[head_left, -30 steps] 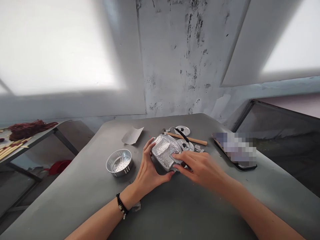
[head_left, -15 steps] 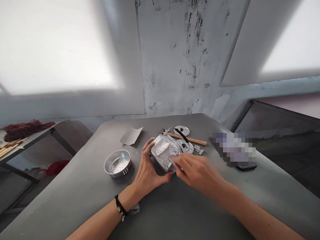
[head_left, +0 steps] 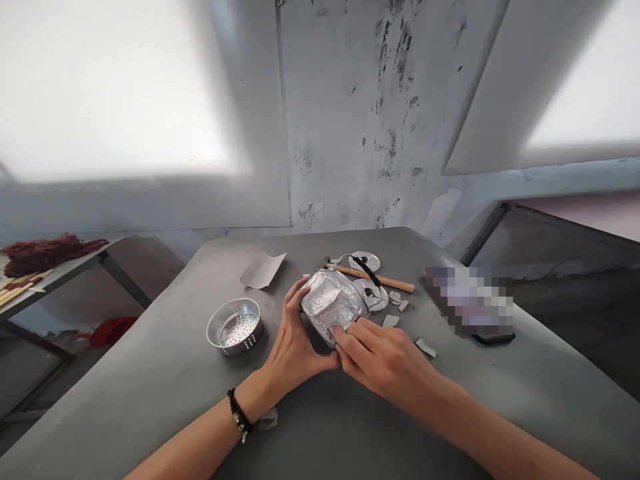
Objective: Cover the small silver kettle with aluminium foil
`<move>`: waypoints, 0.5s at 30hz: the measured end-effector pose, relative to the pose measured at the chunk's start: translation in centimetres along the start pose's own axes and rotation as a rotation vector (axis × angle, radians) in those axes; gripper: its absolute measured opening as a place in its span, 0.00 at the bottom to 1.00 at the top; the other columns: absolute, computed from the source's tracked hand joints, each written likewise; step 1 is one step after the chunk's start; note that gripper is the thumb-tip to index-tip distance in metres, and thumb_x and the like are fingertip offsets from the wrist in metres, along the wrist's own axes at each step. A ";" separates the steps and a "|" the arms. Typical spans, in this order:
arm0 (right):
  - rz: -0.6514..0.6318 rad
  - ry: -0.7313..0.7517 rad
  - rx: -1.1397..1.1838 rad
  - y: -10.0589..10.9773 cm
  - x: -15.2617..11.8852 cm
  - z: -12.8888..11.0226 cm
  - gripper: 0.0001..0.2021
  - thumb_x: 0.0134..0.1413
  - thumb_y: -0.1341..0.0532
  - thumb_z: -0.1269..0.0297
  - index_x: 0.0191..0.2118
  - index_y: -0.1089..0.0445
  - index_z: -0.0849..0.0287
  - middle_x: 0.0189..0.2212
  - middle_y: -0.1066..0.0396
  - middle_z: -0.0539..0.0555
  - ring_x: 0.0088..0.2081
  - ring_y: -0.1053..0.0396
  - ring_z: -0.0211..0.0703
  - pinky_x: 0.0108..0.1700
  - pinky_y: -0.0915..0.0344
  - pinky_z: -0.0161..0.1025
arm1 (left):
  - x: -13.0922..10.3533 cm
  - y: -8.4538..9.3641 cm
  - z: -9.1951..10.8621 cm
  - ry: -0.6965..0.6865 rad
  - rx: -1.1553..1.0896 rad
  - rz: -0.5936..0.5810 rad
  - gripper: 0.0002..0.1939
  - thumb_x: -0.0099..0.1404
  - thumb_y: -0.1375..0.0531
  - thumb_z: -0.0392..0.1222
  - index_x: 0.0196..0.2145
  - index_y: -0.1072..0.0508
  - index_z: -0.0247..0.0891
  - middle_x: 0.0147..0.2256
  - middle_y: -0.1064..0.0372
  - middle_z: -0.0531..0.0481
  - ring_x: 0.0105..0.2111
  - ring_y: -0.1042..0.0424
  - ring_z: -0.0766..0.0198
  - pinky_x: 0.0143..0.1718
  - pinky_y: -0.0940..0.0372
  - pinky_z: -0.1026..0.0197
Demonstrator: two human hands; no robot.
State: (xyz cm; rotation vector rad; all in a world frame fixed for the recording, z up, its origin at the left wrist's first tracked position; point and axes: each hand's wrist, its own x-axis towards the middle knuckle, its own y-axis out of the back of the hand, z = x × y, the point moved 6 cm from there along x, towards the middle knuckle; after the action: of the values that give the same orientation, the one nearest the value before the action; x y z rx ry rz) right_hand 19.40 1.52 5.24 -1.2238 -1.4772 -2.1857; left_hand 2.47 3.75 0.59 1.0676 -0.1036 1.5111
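Probably light and slippery: cradle the sides

Your right hand bunches its fingertips, seemingly pinching a small flat grey scrap against the rounded silver metal vessel between your hands; your left hand spreads thumb and fingers around its side. Expect stiff, dentable walls. Grip those; the curved black handle beyond your fingertips could swing.

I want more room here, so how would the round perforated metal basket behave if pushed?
The perforated metal basket is probably light for its size, given its thin, pierced wall. Being metal, it should stay fairly stiff. Sitting upright on the smooth-looking table, it would likely slide rather than roll.
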 end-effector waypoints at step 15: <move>0.036 -0.075 -0.016 -0.3 0.2 -0.4 0.08 0.71 0.45 0.75 0.44 0.29 0.63 0.27 0.32 0.49 0.29 0.33 0.41 0.29 0.43 0.40 | 0.1 0.4 -0.1 -0.008 0.025 0.026 0.54 0.51 0.26 0.43 0.68 0.51 0.45 0.67 0.49 0.32 0.68 0.40 0.35 0.63 0.36 0.29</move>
State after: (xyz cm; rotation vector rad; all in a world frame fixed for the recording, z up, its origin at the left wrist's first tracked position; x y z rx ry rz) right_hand 18.87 1.39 5.10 -1.3406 -1.4567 -2.1542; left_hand 2.06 3.77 0.75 1.0961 -0.1040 1.5351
